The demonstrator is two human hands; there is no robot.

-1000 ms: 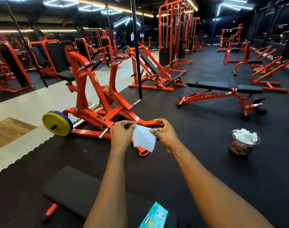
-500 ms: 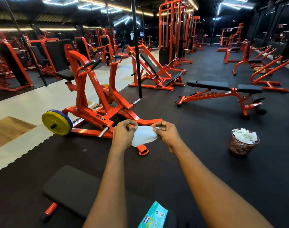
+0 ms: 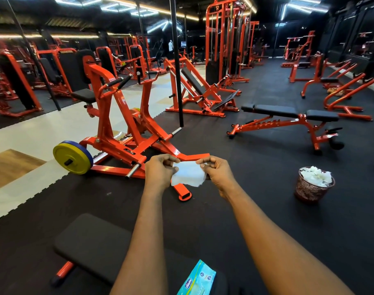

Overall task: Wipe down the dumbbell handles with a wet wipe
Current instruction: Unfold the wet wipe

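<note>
White wet wipe (image 3: 188,174) hangs between two sets of fingers: the left hand (image 3: 159,174) pinches its upper left corner between thumb and fingers (image 3: 171,160), and the right hand (image 3: 216,174) pinches the upper right corner the same way, so both hands grasp the sheet and stretch its top edge taut while the lower part droops, a little creased. The wipe is held out in front of the person at arm's length, above the black rubber floor (image 3: 256,209). This looks like the preparing step, spreading a fresh wipe open; no wiping has begun, and no dumbbell handles can be seen anywhere in view. Below the forearms a blue-green pack of wipes (image 3: 197,279) lies at the bottom edge, on or just beside a black padded table (image 3: 92,245). Off to the right a wire basket (image 3: 309,191) stands on the floor, holding crumpled white wipes. Beyond the hands sits an orange plate-loaded machine (image 3: 109,124) with a yellow weight plate (image 3: 72,157). The next move, as I judge it, calls for turning towards wherever the dumbbells are kept, gathering the wipe into one palm, and wrapping it round a handle
</note>
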